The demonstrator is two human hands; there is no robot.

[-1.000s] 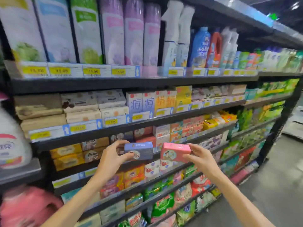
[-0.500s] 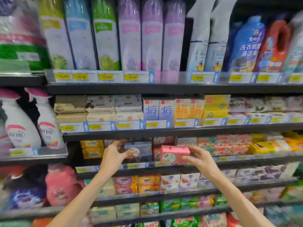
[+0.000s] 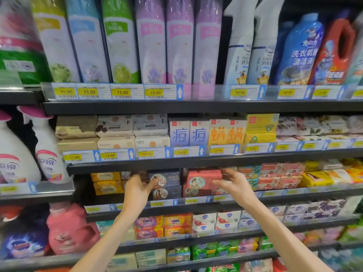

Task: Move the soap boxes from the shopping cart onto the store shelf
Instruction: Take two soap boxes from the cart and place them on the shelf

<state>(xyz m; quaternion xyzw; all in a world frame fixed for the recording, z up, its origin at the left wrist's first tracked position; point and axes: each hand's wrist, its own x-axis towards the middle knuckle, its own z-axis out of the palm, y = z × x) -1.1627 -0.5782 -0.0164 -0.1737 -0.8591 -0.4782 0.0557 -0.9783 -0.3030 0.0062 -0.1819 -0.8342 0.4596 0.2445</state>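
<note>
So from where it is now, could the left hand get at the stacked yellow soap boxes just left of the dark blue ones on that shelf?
Probably yes. The left hand is at the dark blue soap box, and the yellow soap boxes sit beside it at the shelf front with nothing in front of them.

shop | stocked shelves (image 3: 196, 107) | yellow price tags (image 3: 122, 92)

bright, even store light | motion blur throughout | edges bowed
</note>
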